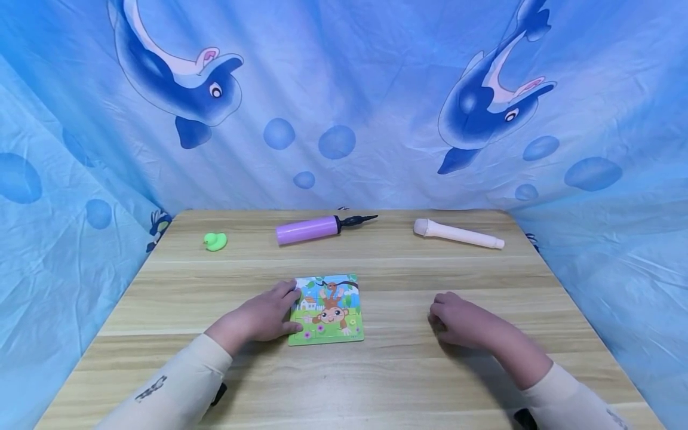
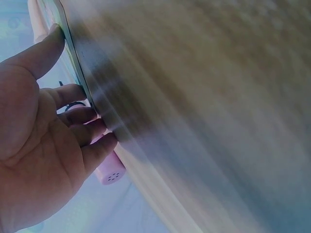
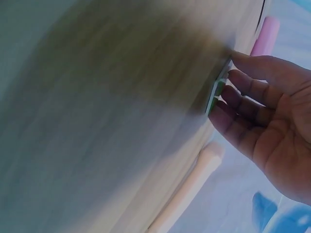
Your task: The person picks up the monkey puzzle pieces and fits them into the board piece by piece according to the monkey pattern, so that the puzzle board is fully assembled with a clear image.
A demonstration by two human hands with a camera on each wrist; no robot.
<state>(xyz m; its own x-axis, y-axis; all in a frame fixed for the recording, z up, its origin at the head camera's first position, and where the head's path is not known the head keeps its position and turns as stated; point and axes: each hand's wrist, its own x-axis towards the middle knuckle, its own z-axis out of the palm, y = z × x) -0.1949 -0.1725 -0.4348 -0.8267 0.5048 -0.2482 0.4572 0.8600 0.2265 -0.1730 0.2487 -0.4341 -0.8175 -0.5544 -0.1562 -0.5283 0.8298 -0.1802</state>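
Observation:
A square jigsaw puzzle (image 1: 328, 310) with a cartoon monkey hanging from a branch lies flat at the middle of the table. My left hand (image 1: 264, 313) rests at its left side, thumb and fingertips touching the edge, fingers loosely bent. To the right, apart from the board, my right hand (image 1: 466, 322) is low over the tabletop. The right wrist view shows its thumb and fingers pinching a small flat puzzle piece (image 3: 216, 92) with green on its face. In the head view that hand hides the piece.
Along the back of the wooden table (image 1: 376, 388) lie a green toy duck (image 1: 215, 241), a purple balloon pump (image 1: 309, 230) with a black nozzle, and a pale toy microphone (image 1: 459, 233). Behind hangs a blue dolphin-print curtain (image 1: 371, 77).

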